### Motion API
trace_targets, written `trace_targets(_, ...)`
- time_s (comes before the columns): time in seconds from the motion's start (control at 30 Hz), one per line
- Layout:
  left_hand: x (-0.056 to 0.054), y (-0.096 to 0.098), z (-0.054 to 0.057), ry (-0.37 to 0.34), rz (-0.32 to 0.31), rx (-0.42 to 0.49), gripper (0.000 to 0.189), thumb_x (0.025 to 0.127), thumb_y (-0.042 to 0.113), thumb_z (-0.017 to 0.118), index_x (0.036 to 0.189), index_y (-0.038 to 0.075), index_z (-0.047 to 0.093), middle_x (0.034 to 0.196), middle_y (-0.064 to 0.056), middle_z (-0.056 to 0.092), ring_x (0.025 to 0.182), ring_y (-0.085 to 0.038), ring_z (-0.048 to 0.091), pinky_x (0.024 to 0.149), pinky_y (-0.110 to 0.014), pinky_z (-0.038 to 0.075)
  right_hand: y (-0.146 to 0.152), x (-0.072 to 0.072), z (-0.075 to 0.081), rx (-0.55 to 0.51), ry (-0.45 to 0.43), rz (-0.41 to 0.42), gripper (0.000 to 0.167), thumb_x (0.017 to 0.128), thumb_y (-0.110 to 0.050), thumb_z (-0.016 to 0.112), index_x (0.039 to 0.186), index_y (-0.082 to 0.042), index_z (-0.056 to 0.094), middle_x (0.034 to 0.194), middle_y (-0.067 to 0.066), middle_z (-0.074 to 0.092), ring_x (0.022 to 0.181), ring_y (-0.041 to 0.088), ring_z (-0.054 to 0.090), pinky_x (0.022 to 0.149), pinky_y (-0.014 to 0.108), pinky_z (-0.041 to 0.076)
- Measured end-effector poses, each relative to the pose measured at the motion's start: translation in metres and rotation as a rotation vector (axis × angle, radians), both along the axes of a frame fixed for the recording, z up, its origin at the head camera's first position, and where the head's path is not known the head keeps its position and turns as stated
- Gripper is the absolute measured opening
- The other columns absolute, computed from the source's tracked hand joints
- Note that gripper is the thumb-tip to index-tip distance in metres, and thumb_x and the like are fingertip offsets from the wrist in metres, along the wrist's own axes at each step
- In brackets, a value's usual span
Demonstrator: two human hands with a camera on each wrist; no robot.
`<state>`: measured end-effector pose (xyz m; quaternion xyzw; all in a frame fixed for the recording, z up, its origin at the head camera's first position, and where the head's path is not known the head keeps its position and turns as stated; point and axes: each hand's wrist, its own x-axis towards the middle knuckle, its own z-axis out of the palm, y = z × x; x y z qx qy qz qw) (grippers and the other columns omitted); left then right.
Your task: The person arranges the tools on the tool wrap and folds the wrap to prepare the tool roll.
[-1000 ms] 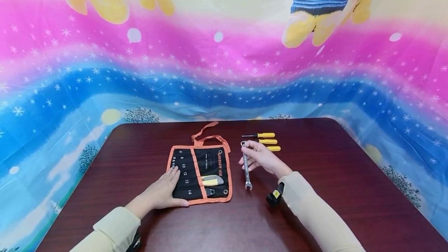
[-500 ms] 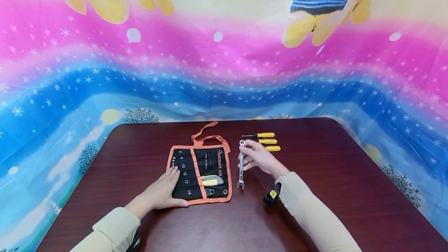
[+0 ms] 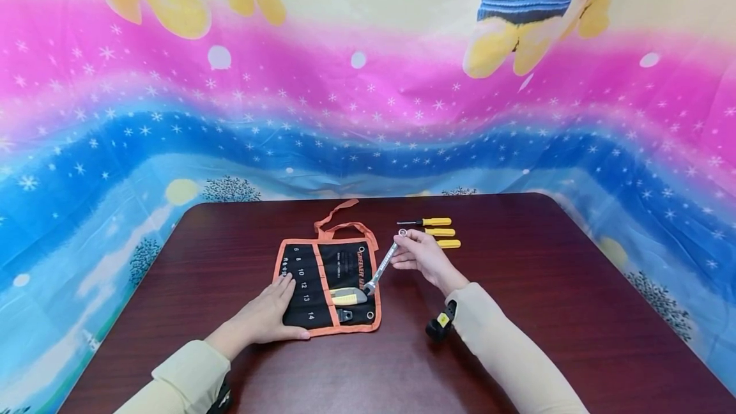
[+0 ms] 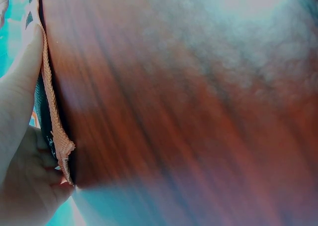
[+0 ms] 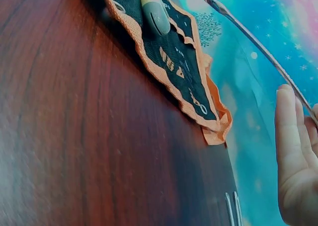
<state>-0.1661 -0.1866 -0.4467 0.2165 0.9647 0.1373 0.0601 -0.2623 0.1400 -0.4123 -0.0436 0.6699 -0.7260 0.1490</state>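
In the head view a black tool pouch (image 3: 351,267) with orange trim lies on the table, its pockets numbered. My left hand (image 3: 264,313) rests flat on its left side, fingers spread, thumb along the near edge. My right hand (image 3: 425,255) pinches a combination wrench (image 3: 386,264) near its ring end. The wrench slants down to the left, its open end over the pouch's right part. A utility knife (image 3: 347,297) with a pale yellow and grey body sits in a pouch pocket, with a small black item (image 3: 345,316) in the pocket below it.
Three yellow-handled screwdrivers (image 3: 438,222) lie behind my right hand, the nearer two partly hidden by it. An orange tie strap (image 3: 347,227) trails from the pouch's far edge. A printed cloth (image 3: 368,94) hangs behind the dark wooden table (image 3: 517,286).
The wrench has swung from nearly straight towards me to a slant, its open end moving left over the pouch. My right hand has shifted slightly left; the left hand stays still.
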Motion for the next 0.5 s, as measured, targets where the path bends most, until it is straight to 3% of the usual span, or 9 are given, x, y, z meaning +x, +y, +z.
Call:
trace_targets(0.27,0.000,0.000,-0.002,0.006,-0.003,0.000,0.115,0.067,0.074,0.057,0.136,-0.013,0.031,0.143,-0.029,0.023,0.133,-0.039,0.021,0.105,-0.047,0.023,-0.005,0.004,-0.004,-0.003,-0.061,-0.033,0.022,0.093,-0.017,0.056,0.103,0.003,0.054,0.080,0.014,0.066,0.067,0.021,0.066,0.068,0.037,0.054)
trace_targets(0.5,-0.001,-0.001,-0.002,0.005,-0.005,0.002,0.114,0.067,0.074,0.057,0.136,-0.013,0.031,0.143,-0.029,0.023,0.133,-0.039,0.020,0.105,-0.047,0.023,-0.009,0.005,-0.012,-0.012,-0.084,-0.024,0.035,0.092,-0.016,0.057,0.115,0.009,0.048,0.087,0.016,0.066,0.068,0.022,0.067,0.069,0.037,0.053)
